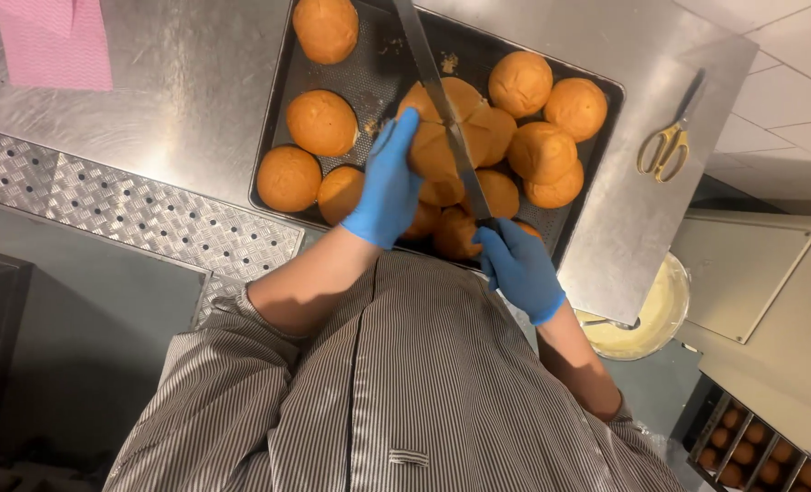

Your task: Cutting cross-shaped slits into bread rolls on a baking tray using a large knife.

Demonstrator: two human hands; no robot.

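steel counter (196,100) is filling most of the view, with a ribbed strip along its near edge and a pink cloth (45,41) lying at its far left corner. on it a dark tray (369,82) is carrying many round golden buns. the left hand (389,187), in a blue glove, is closing over the side of one bun (442,137) near the middle of the tray and steadying it. the right hand (519,269), also gloved, is gripping the handle of a long knife (442,105), fingers wrapped tight around it; the blade is lying across the top of the held bun and reaching past the far rim of the tray. yellow scissors (668,144) are resting on the counter to the right of the tray, well apart from both hands. lower right, a bowl (647,314) of pale cream is sitting below the counter edge with a utensil in it. the person is wearing a striped shirt.
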